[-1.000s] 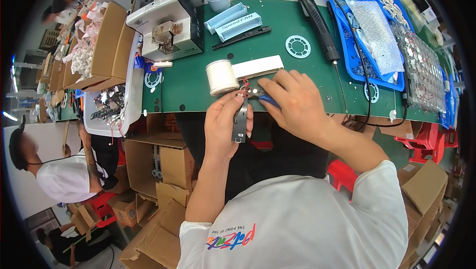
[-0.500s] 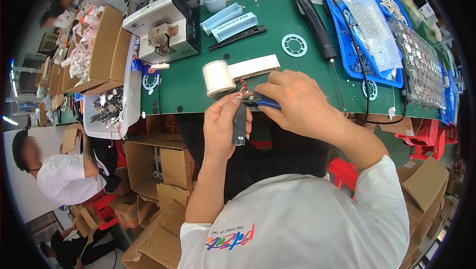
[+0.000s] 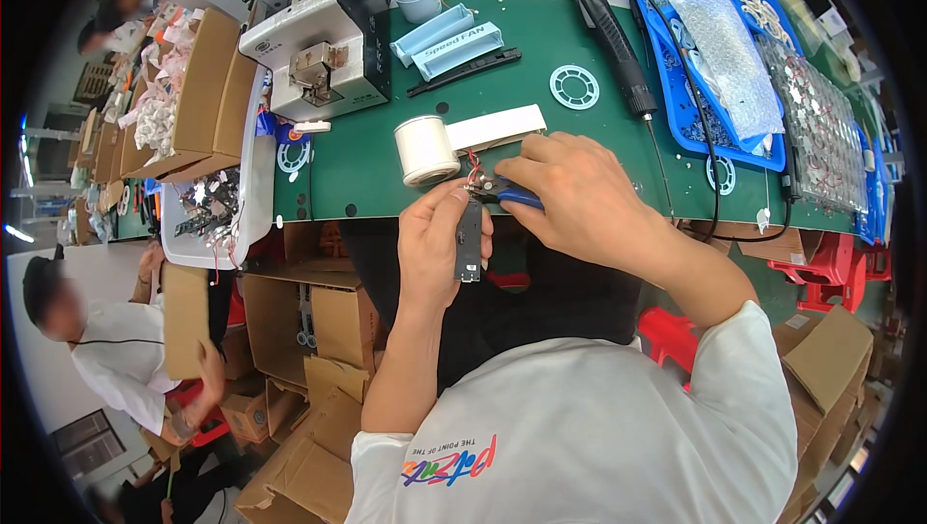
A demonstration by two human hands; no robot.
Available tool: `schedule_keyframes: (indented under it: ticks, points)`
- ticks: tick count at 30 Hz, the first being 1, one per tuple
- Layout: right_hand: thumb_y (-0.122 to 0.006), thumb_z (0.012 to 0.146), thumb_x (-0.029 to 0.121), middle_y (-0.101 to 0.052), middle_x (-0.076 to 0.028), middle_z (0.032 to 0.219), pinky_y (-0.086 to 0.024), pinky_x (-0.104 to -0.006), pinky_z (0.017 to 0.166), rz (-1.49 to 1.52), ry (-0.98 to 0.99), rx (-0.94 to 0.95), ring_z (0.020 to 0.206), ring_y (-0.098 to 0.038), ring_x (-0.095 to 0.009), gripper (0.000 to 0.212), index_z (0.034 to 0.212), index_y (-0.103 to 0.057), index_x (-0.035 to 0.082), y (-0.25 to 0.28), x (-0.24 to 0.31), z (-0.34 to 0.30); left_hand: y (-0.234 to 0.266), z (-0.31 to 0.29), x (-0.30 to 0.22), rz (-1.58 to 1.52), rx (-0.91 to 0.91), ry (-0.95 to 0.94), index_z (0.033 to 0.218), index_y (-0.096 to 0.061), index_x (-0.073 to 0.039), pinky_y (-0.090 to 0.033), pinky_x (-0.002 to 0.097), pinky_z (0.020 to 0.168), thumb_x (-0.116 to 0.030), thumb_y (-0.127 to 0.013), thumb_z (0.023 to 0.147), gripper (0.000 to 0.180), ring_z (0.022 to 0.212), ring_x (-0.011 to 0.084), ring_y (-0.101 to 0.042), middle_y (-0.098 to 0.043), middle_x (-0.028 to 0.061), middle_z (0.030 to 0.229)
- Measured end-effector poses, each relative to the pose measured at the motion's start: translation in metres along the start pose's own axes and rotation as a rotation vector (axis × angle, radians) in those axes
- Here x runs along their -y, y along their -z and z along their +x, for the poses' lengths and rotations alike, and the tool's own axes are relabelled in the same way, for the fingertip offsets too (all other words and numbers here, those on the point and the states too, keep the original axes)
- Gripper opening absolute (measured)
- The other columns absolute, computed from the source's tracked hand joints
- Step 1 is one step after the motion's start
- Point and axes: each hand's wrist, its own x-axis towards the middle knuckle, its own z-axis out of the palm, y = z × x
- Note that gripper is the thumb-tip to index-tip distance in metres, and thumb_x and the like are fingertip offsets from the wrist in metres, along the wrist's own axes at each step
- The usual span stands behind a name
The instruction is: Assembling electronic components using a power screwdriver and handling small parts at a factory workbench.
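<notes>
Left hand: grip pinching a narrow dark circuit strip, held upright at the near edge of the green counter. Right hand: grip pressed together on blue-handled cutters, tips at the strip's wired top end. Just beyond: white tape roll, white card. Farther: black electric screwdriver, grey machine, blue trays.

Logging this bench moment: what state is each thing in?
left hand: closed on dark narrow part
dark narrow part: held upright at bench edge
right hand: gripping blue-handled cutters
blue-handled cutters: tip at part's wired top
white spool: lying on its side
black electric screwdriver: lying unused on mat
</notes>
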Motion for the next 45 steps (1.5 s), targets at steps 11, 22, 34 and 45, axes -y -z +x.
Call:
schedule_keyframes:
  ticks: [11,22,34,45]
  points:
    - [-0.079,0.084,0.013,-0.063,-0.009,0.096,-0.053,-0.0398,0.075,-0.009,0.014,0.017,0.084,-0.063,-0.029,0.027,0.109,-0.074,0.006,-0.004,-0.003,0.002,0.000,-0.001,-0.002,0.026,-0.006,0.014,0.124,-0.066,0.005,-0.045,0.0259,0.043,-0.015,-0.055,0.106,0.029,0.050,0.0151,-0.058,-0.068,0.0119,0.074]
    - [-0.079,0.084,0.013,-0.062,-0.008,0.101,-0.051,-0.0373,0.077,-0.026,0.031,-0.205,0.086,-0.062,-0.028,0.031,0.113,-0.072,0.007,-0.019,0.000,-0.008,-0.003,-0.004,-0.002,-0.047,-0.047,0.018,0.120,-0.069,0.003,-0.046,0.0261,0.043,-0.015,-0.055,0.106,0.027,0.051,0.0152,-0.058,-0.067,0.0111,0.074]
    - [-0.072,0.088,0.010,-0.063,-0.014,0.116,-0.048,-0.0419,0.093,-0.192,-0.205,-0.208,0.102,-0.060,-0.034,0.040,0.127,-0.066,0.004,0.005,-0.039,-0.006,0.029,-0.037,-0.026,0.168,-0.134,-0.100,0.114,-0.076,0.000,-0.045,0.0237,0.050,-0.011,-0.059,0.104,0.022,0.053,0.0134,-0.059,-0.068,0.0085,0.071]
    - [-0.075,0.087,0.006,-0.067,-0.012,0.116,-0.051,-0.0368,0.092,0.143,-0.129,-0.476,0.103,-0.064,-0.028,0.036,0.122,-0.069,0.000,0.009,-0.020,-0.004,0.023,-0.042,-0.040,0.176,-0.168,-0.475,0.116,-0.074,0.001,-0.052,0.0203,0.074,-0.004,-0.065,0.102,0.017,0.080,0.0130,-0.068,-0.074,0.0095,0.090]
